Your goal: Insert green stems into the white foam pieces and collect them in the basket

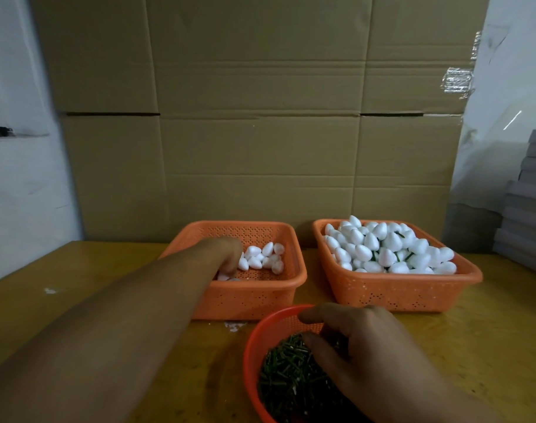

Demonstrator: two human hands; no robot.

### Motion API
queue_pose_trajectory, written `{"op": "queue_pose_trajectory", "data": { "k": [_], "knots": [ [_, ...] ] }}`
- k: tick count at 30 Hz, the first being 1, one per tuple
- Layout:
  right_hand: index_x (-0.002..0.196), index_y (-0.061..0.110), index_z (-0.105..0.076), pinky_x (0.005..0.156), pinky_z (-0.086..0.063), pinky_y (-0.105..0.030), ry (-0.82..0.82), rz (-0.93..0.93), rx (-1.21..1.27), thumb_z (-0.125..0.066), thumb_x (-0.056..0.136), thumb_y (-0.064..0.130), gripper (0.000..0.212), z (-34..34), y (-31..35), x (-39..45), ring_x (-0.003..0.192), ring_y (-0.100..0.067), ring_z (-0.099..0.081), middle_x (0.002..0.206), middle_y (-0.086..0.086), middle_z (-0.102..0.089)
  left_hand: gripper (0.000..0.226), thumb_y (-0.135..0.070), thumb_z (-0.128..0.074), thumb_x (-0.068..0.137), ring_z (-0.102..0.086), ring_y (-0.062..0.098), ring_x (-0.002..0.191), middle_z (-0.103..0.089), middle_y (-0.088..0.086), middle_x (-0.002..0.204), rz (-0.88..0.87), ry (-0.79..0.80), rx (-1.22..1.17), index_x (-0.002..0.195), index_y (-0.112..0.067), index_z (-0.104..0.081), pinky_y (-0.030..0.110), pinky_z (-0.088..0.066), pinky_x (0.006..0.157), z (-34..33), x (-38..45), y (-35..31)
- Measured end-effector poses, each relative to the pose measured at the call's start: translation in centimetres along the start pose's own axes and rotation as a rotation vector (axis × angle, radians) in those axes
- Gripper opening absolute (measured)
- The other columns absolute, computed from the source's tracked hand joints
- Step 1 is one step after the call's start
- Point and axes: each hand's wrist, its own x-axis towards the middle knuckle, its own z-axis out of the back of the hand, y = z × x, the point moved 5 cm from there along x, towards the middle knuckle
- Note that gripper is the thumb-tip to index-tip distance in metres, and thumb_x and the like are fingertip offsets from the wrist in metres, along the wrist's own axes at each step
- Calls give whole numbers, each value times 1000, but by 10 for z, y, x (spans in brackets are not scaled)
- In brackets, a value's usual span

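I cannot see the fingertips of my left hand (228,257); they dip behind the arm among the foam pieces (262,257) in the left basket (251,297), so I cannot tell if they hold one. My right hand (364,352) covers part of the green stems (286,370), and I cannot tell if it pinches any. The round red basket (254,346) is cut off at the bottom edge.

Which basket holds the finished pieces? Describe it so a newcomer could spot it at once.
Start at the big cardboard sheet standing behind the table. Two orange rectangular baskets sit at its foot; take the right basket. It is heaped with white foam pieces with green stems showing between them, while the left basket holds only a few.
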Motion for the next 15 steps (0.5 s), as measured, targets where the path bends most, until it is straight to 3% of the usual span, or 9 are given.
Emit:
{"op": "queue_pose_trajectory", "data": {
  "k": [2,5,9,12,15],
  "knots": [
    [120,47,-61,72,-54,-24,-4,3,-5,-58,87,52,33,0,0,0,81,1,-67,85,25,-72,33,-2,-76,68,-63,22,87,-58,-5,80,-2,1,3,72,-28,-57,35,-57,79,1,-2,-1],
    [122,47,-61,75,-54,-24,-9,11,-6,-57,87,53,36,1,-1,0,85,-1,-67,90,25,-73,31,0,-75,69,-62,18,76,-63,-1,84,-24,-58,-32,92,-18,-64,30,-50,61,5,-3,-2],
    [123,45,-61,77,-54,-27,-1,19,-10,-58,89,52,35,2,-2,0,86,-2,-68,92,23,-73,29,-12,-68,87,-60,11,79,-63,-5,93,-91,-241,-223,114,-17,-60,30,-49,65,16,-9,-3],
    [122,44,-61,76,-55,-27,5,18,-11,-57,90,51,33,3,-2,1,83,1,-67,91,23,-73,17,-19,-66,90,-60,5,74,-68,-4,94,-171,-377,-368,107,-16,-66,24,-43,58,29,-24,-8],
    [122,45,-62,73,-54,-25,7,19,-19,-57,91,51,32,3,-2,1,81,2,-67,88,24,-72,11,-17,-68,89,-65,14,85,-69,-2,100,-269,-528,-557,100,-20,-69,28,-51,71,41,-53,-13]
  ]
}}
